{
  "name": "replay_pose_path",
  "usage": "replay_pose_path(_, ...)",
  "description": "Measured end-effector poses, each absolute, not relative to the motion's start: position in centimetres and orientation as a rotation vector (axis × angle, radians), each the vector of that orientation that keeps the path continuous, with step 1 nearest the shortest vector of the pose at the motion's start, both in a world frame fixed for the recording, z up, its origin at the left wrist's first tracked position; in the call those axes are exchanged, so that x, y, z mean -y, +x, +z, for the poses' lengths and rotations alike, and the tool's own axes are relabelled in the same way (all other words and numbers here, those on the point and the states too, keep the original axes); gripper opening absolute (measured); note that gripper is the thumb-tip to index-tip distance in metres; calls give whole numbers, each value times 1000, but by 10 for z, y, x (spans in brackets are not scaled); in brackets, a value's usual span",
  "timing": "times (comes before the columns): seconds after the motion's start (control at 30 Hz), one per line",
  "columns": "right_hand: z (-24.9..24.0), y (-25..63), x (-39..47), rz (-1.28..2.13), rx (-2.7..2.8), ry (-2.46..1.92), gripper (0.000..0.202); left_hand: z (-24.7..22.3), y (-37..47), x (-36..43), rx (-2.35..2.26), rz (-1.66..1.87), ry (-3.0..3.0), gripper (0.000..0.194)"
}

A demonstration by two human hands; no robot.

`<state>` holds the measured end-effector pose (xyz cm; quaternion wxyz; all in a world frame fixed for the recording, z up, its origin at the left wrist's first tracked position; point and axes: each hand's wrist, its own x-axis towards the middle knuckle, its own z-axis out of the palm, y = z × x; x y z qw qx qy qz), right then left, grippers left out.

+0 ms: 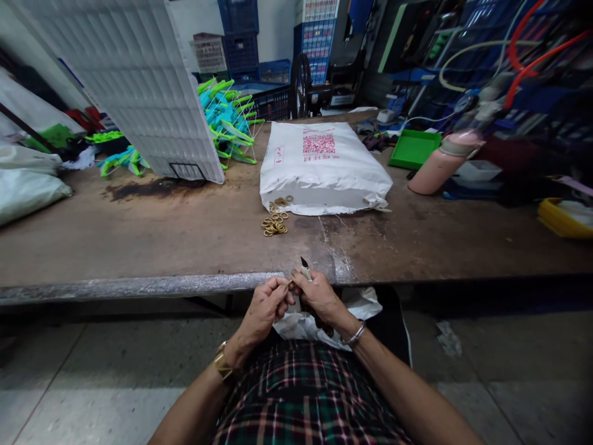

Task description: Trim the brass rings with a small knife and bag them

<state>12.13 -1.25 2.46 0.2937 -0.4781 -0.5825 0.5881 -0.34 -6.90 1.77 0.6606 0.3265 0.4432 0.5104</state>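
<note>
Just in front of the table edge, my left hand (270, 304) pinches a small brass-coloured ring (290, 282) between thumb and fingers. My right hand (320, 298) meets it there, its fingertips at the same ring. A small knife (305, 269) is gripped in that right hand, with its dark blade pointing up and away from me. Beyond the hands lies a little pile of similar gold rings (275, 225) on the table. Below the hands, a crumpled white bag (301, 327) rests on my lap, partly hidden by my wrists.
A full white sack (324, 173) with red print lies on the wooden table (185, 241). To its left stand a white ribbed panel (152, 86) and green-blue plastic pieces (229, 120). On the right are a green tray (416, 148), a pink bottle (440, 164) and a yellow basket (563, 219).
</note>
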Motion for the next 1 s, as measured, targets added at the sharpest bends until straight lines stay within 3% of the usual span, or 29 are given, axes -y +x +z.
replay_pose_path(0.2, 29, 122, 13, 1438, 1691, -1258, 29, 17, -2, 70, -977, 1182, 639, 33)
replay_pose_path(0.43, 31, 127, 17, 1094, 2129, -1284, 21, 15, -1, 70, -1167, 1210, 695, 34)
replay_pose_path(0.63, 33, 126, 23, 711, 2547, -1342, 28, 12, -1, 70, -1195, 1243, 690, 34)
replay_pose_path(1.0, 30, 124, 23, 596, 2736, -1448, 26, 13, -1, 75, -1200, 1272, 710, 37)
